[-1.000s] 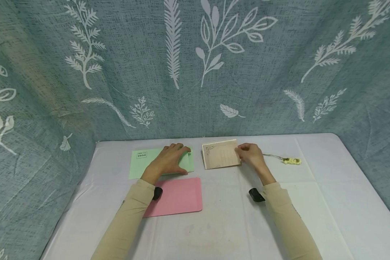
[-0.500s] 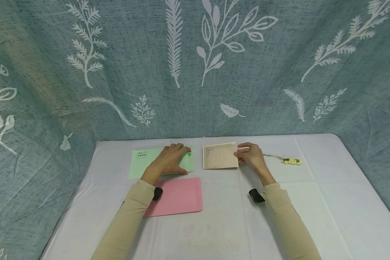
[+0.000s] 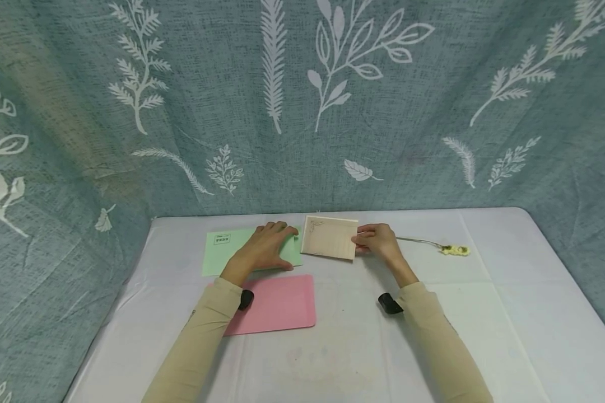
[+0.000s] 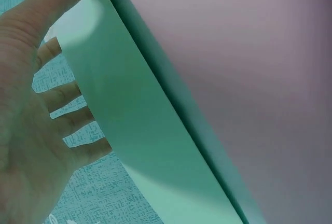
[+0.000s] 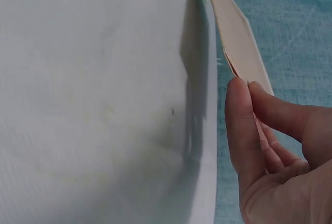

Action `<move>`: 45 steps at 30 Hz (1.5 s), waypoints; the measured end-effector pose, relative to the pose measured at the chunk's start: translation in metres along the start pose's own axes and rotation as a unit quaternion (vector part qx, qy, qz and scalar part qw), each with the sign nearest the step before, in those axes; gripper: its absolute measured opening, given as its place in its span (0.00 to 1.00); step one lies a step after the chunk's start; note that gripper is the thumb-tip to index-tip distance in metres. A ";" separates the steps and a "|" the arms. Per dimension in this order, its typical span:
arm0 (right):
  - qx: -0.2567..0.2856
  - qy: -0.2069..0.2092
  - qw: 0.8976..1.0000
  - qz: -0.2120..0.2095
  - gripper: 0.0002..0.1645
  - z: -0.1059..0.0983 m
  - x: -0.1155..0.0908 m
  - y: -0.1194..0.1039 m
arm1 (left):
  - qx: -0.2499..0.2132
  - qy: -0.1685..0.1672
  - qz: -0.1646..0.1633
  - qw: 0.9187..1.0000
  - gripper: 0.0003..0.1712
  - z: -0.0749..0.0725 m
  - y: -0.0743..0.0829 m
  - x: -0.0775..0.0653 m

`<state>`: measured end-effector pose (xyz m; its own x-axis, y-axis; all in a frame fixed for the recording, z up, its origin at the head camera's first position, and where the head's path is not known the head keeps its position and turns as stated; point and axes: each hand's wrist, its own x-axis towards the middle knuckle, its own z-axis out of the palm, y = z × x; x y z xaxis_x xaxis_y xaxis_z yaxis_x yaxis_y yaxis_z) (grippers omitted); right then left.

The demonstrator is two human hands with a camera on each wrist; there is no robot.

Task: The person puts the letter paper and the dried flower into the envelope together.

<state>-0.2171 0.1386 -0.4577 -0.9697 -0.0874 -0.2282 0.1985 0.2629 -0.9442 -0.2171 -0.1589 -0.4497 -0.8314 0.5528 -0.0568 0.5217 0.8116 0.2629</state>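
Observation:
In the head view my left hand spans the right end of a green envelope, thumb at its near edge and fingers at its far edge. The left wrist view shows the thumb on the green paper, the fingertips at its edge and a dark slit between two layers. My right hand pinches the right edge of a folded cream card with a printed corner ornament. Its left edge is close to the envelope's right end. In the right wrist view the card is held between thumb and forefinger, raised and tilted.
A pink envelope lies in front of the green one, partly under the left forearm. To the right of the card is a yellow flower on a thin stem. A leaf-patterned curtain hangs behind the white-covered table.
My right hand has moved left with the cream card, bringing it up to the green envelope's right end and changing its tilt. My left hand stays put on the envelope.

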 end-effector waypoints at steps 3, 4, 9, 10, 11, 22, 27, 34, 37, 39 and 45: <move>-0.003 -0.010 1.000 0.001 0.20 0.005 0.001 0.002 | 0.000 0.000 -0.001 1.000 0.46 0.001 0.000 0.001; -0.006 -0.011 1.000 0.002 0.20 0.006 0.001 0.003 | 0.000 -0.001 -0.002 1.000 0.46 0.002 -0.001 0.002; -0.027 -0.006 1.000 0.009 0.19 0.010 0.001 0.004 | -0.002 -0.002 -0.002 1.000 0.48 0.004 -0.002 0.002; -0.030 -0.005 1.000 0.008 0.19 0.010 0.001 0.004 | -0.002 -0.002 -0.003 1.000 0.48 0.004 -0.002 0.002; -0.032 -0.003 0.999 0.008 0.19 0.011 0.001 0.004 | -0.002 -0.002 -0.003 1.000 0.48 0.004 -0.002 0.002; -0.051 0.002 0.999 0.002 0.20 0.009 0.006 0.005 | -0.001 0.004 0.001 1.000 0.48 0.002 -0.001 0.002; -0.051 -0.002 0.999 -0.005 0.20 0.009 0.006 0.005 | 0.001 0.006 -0.002 1.000 0.50 0.001 -0.002 0.002; -0.038 -0.012 0.999 -0.004 0.20 0.010 0.005 0.007 | -0.003 0.011 0.001 1.000 0.49 -0.001 -0.003 0.002; -0.033 -0.015 0.999 -0.004 0.20 0.010 0.004 0.009 | -0.003 0.010 0.002 1.000 0.50 0.000 -0.003 0.001; -0.031 -0.021 0.999 -0.004 0.20 0.010 0.005 0.010 | -0.001 0.007 -0.001 1.000 0.50 0.000 -0.003 0.001; -0.045 -0.025 0.999 0.004 0.21 0.011 0.006 0.011 | -0.007 0.005 -0.003 1.000 0.50 0.000 -0.002 0.000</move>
<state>-0.2186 0.1305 -0.4720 -0.9591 -0.1327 -0.2501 0.1908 0.3494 -0.9173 -0.2182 -0.1606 -0.4501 -0.8364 0.5459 -0.0496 0.5140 0.8124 0.2753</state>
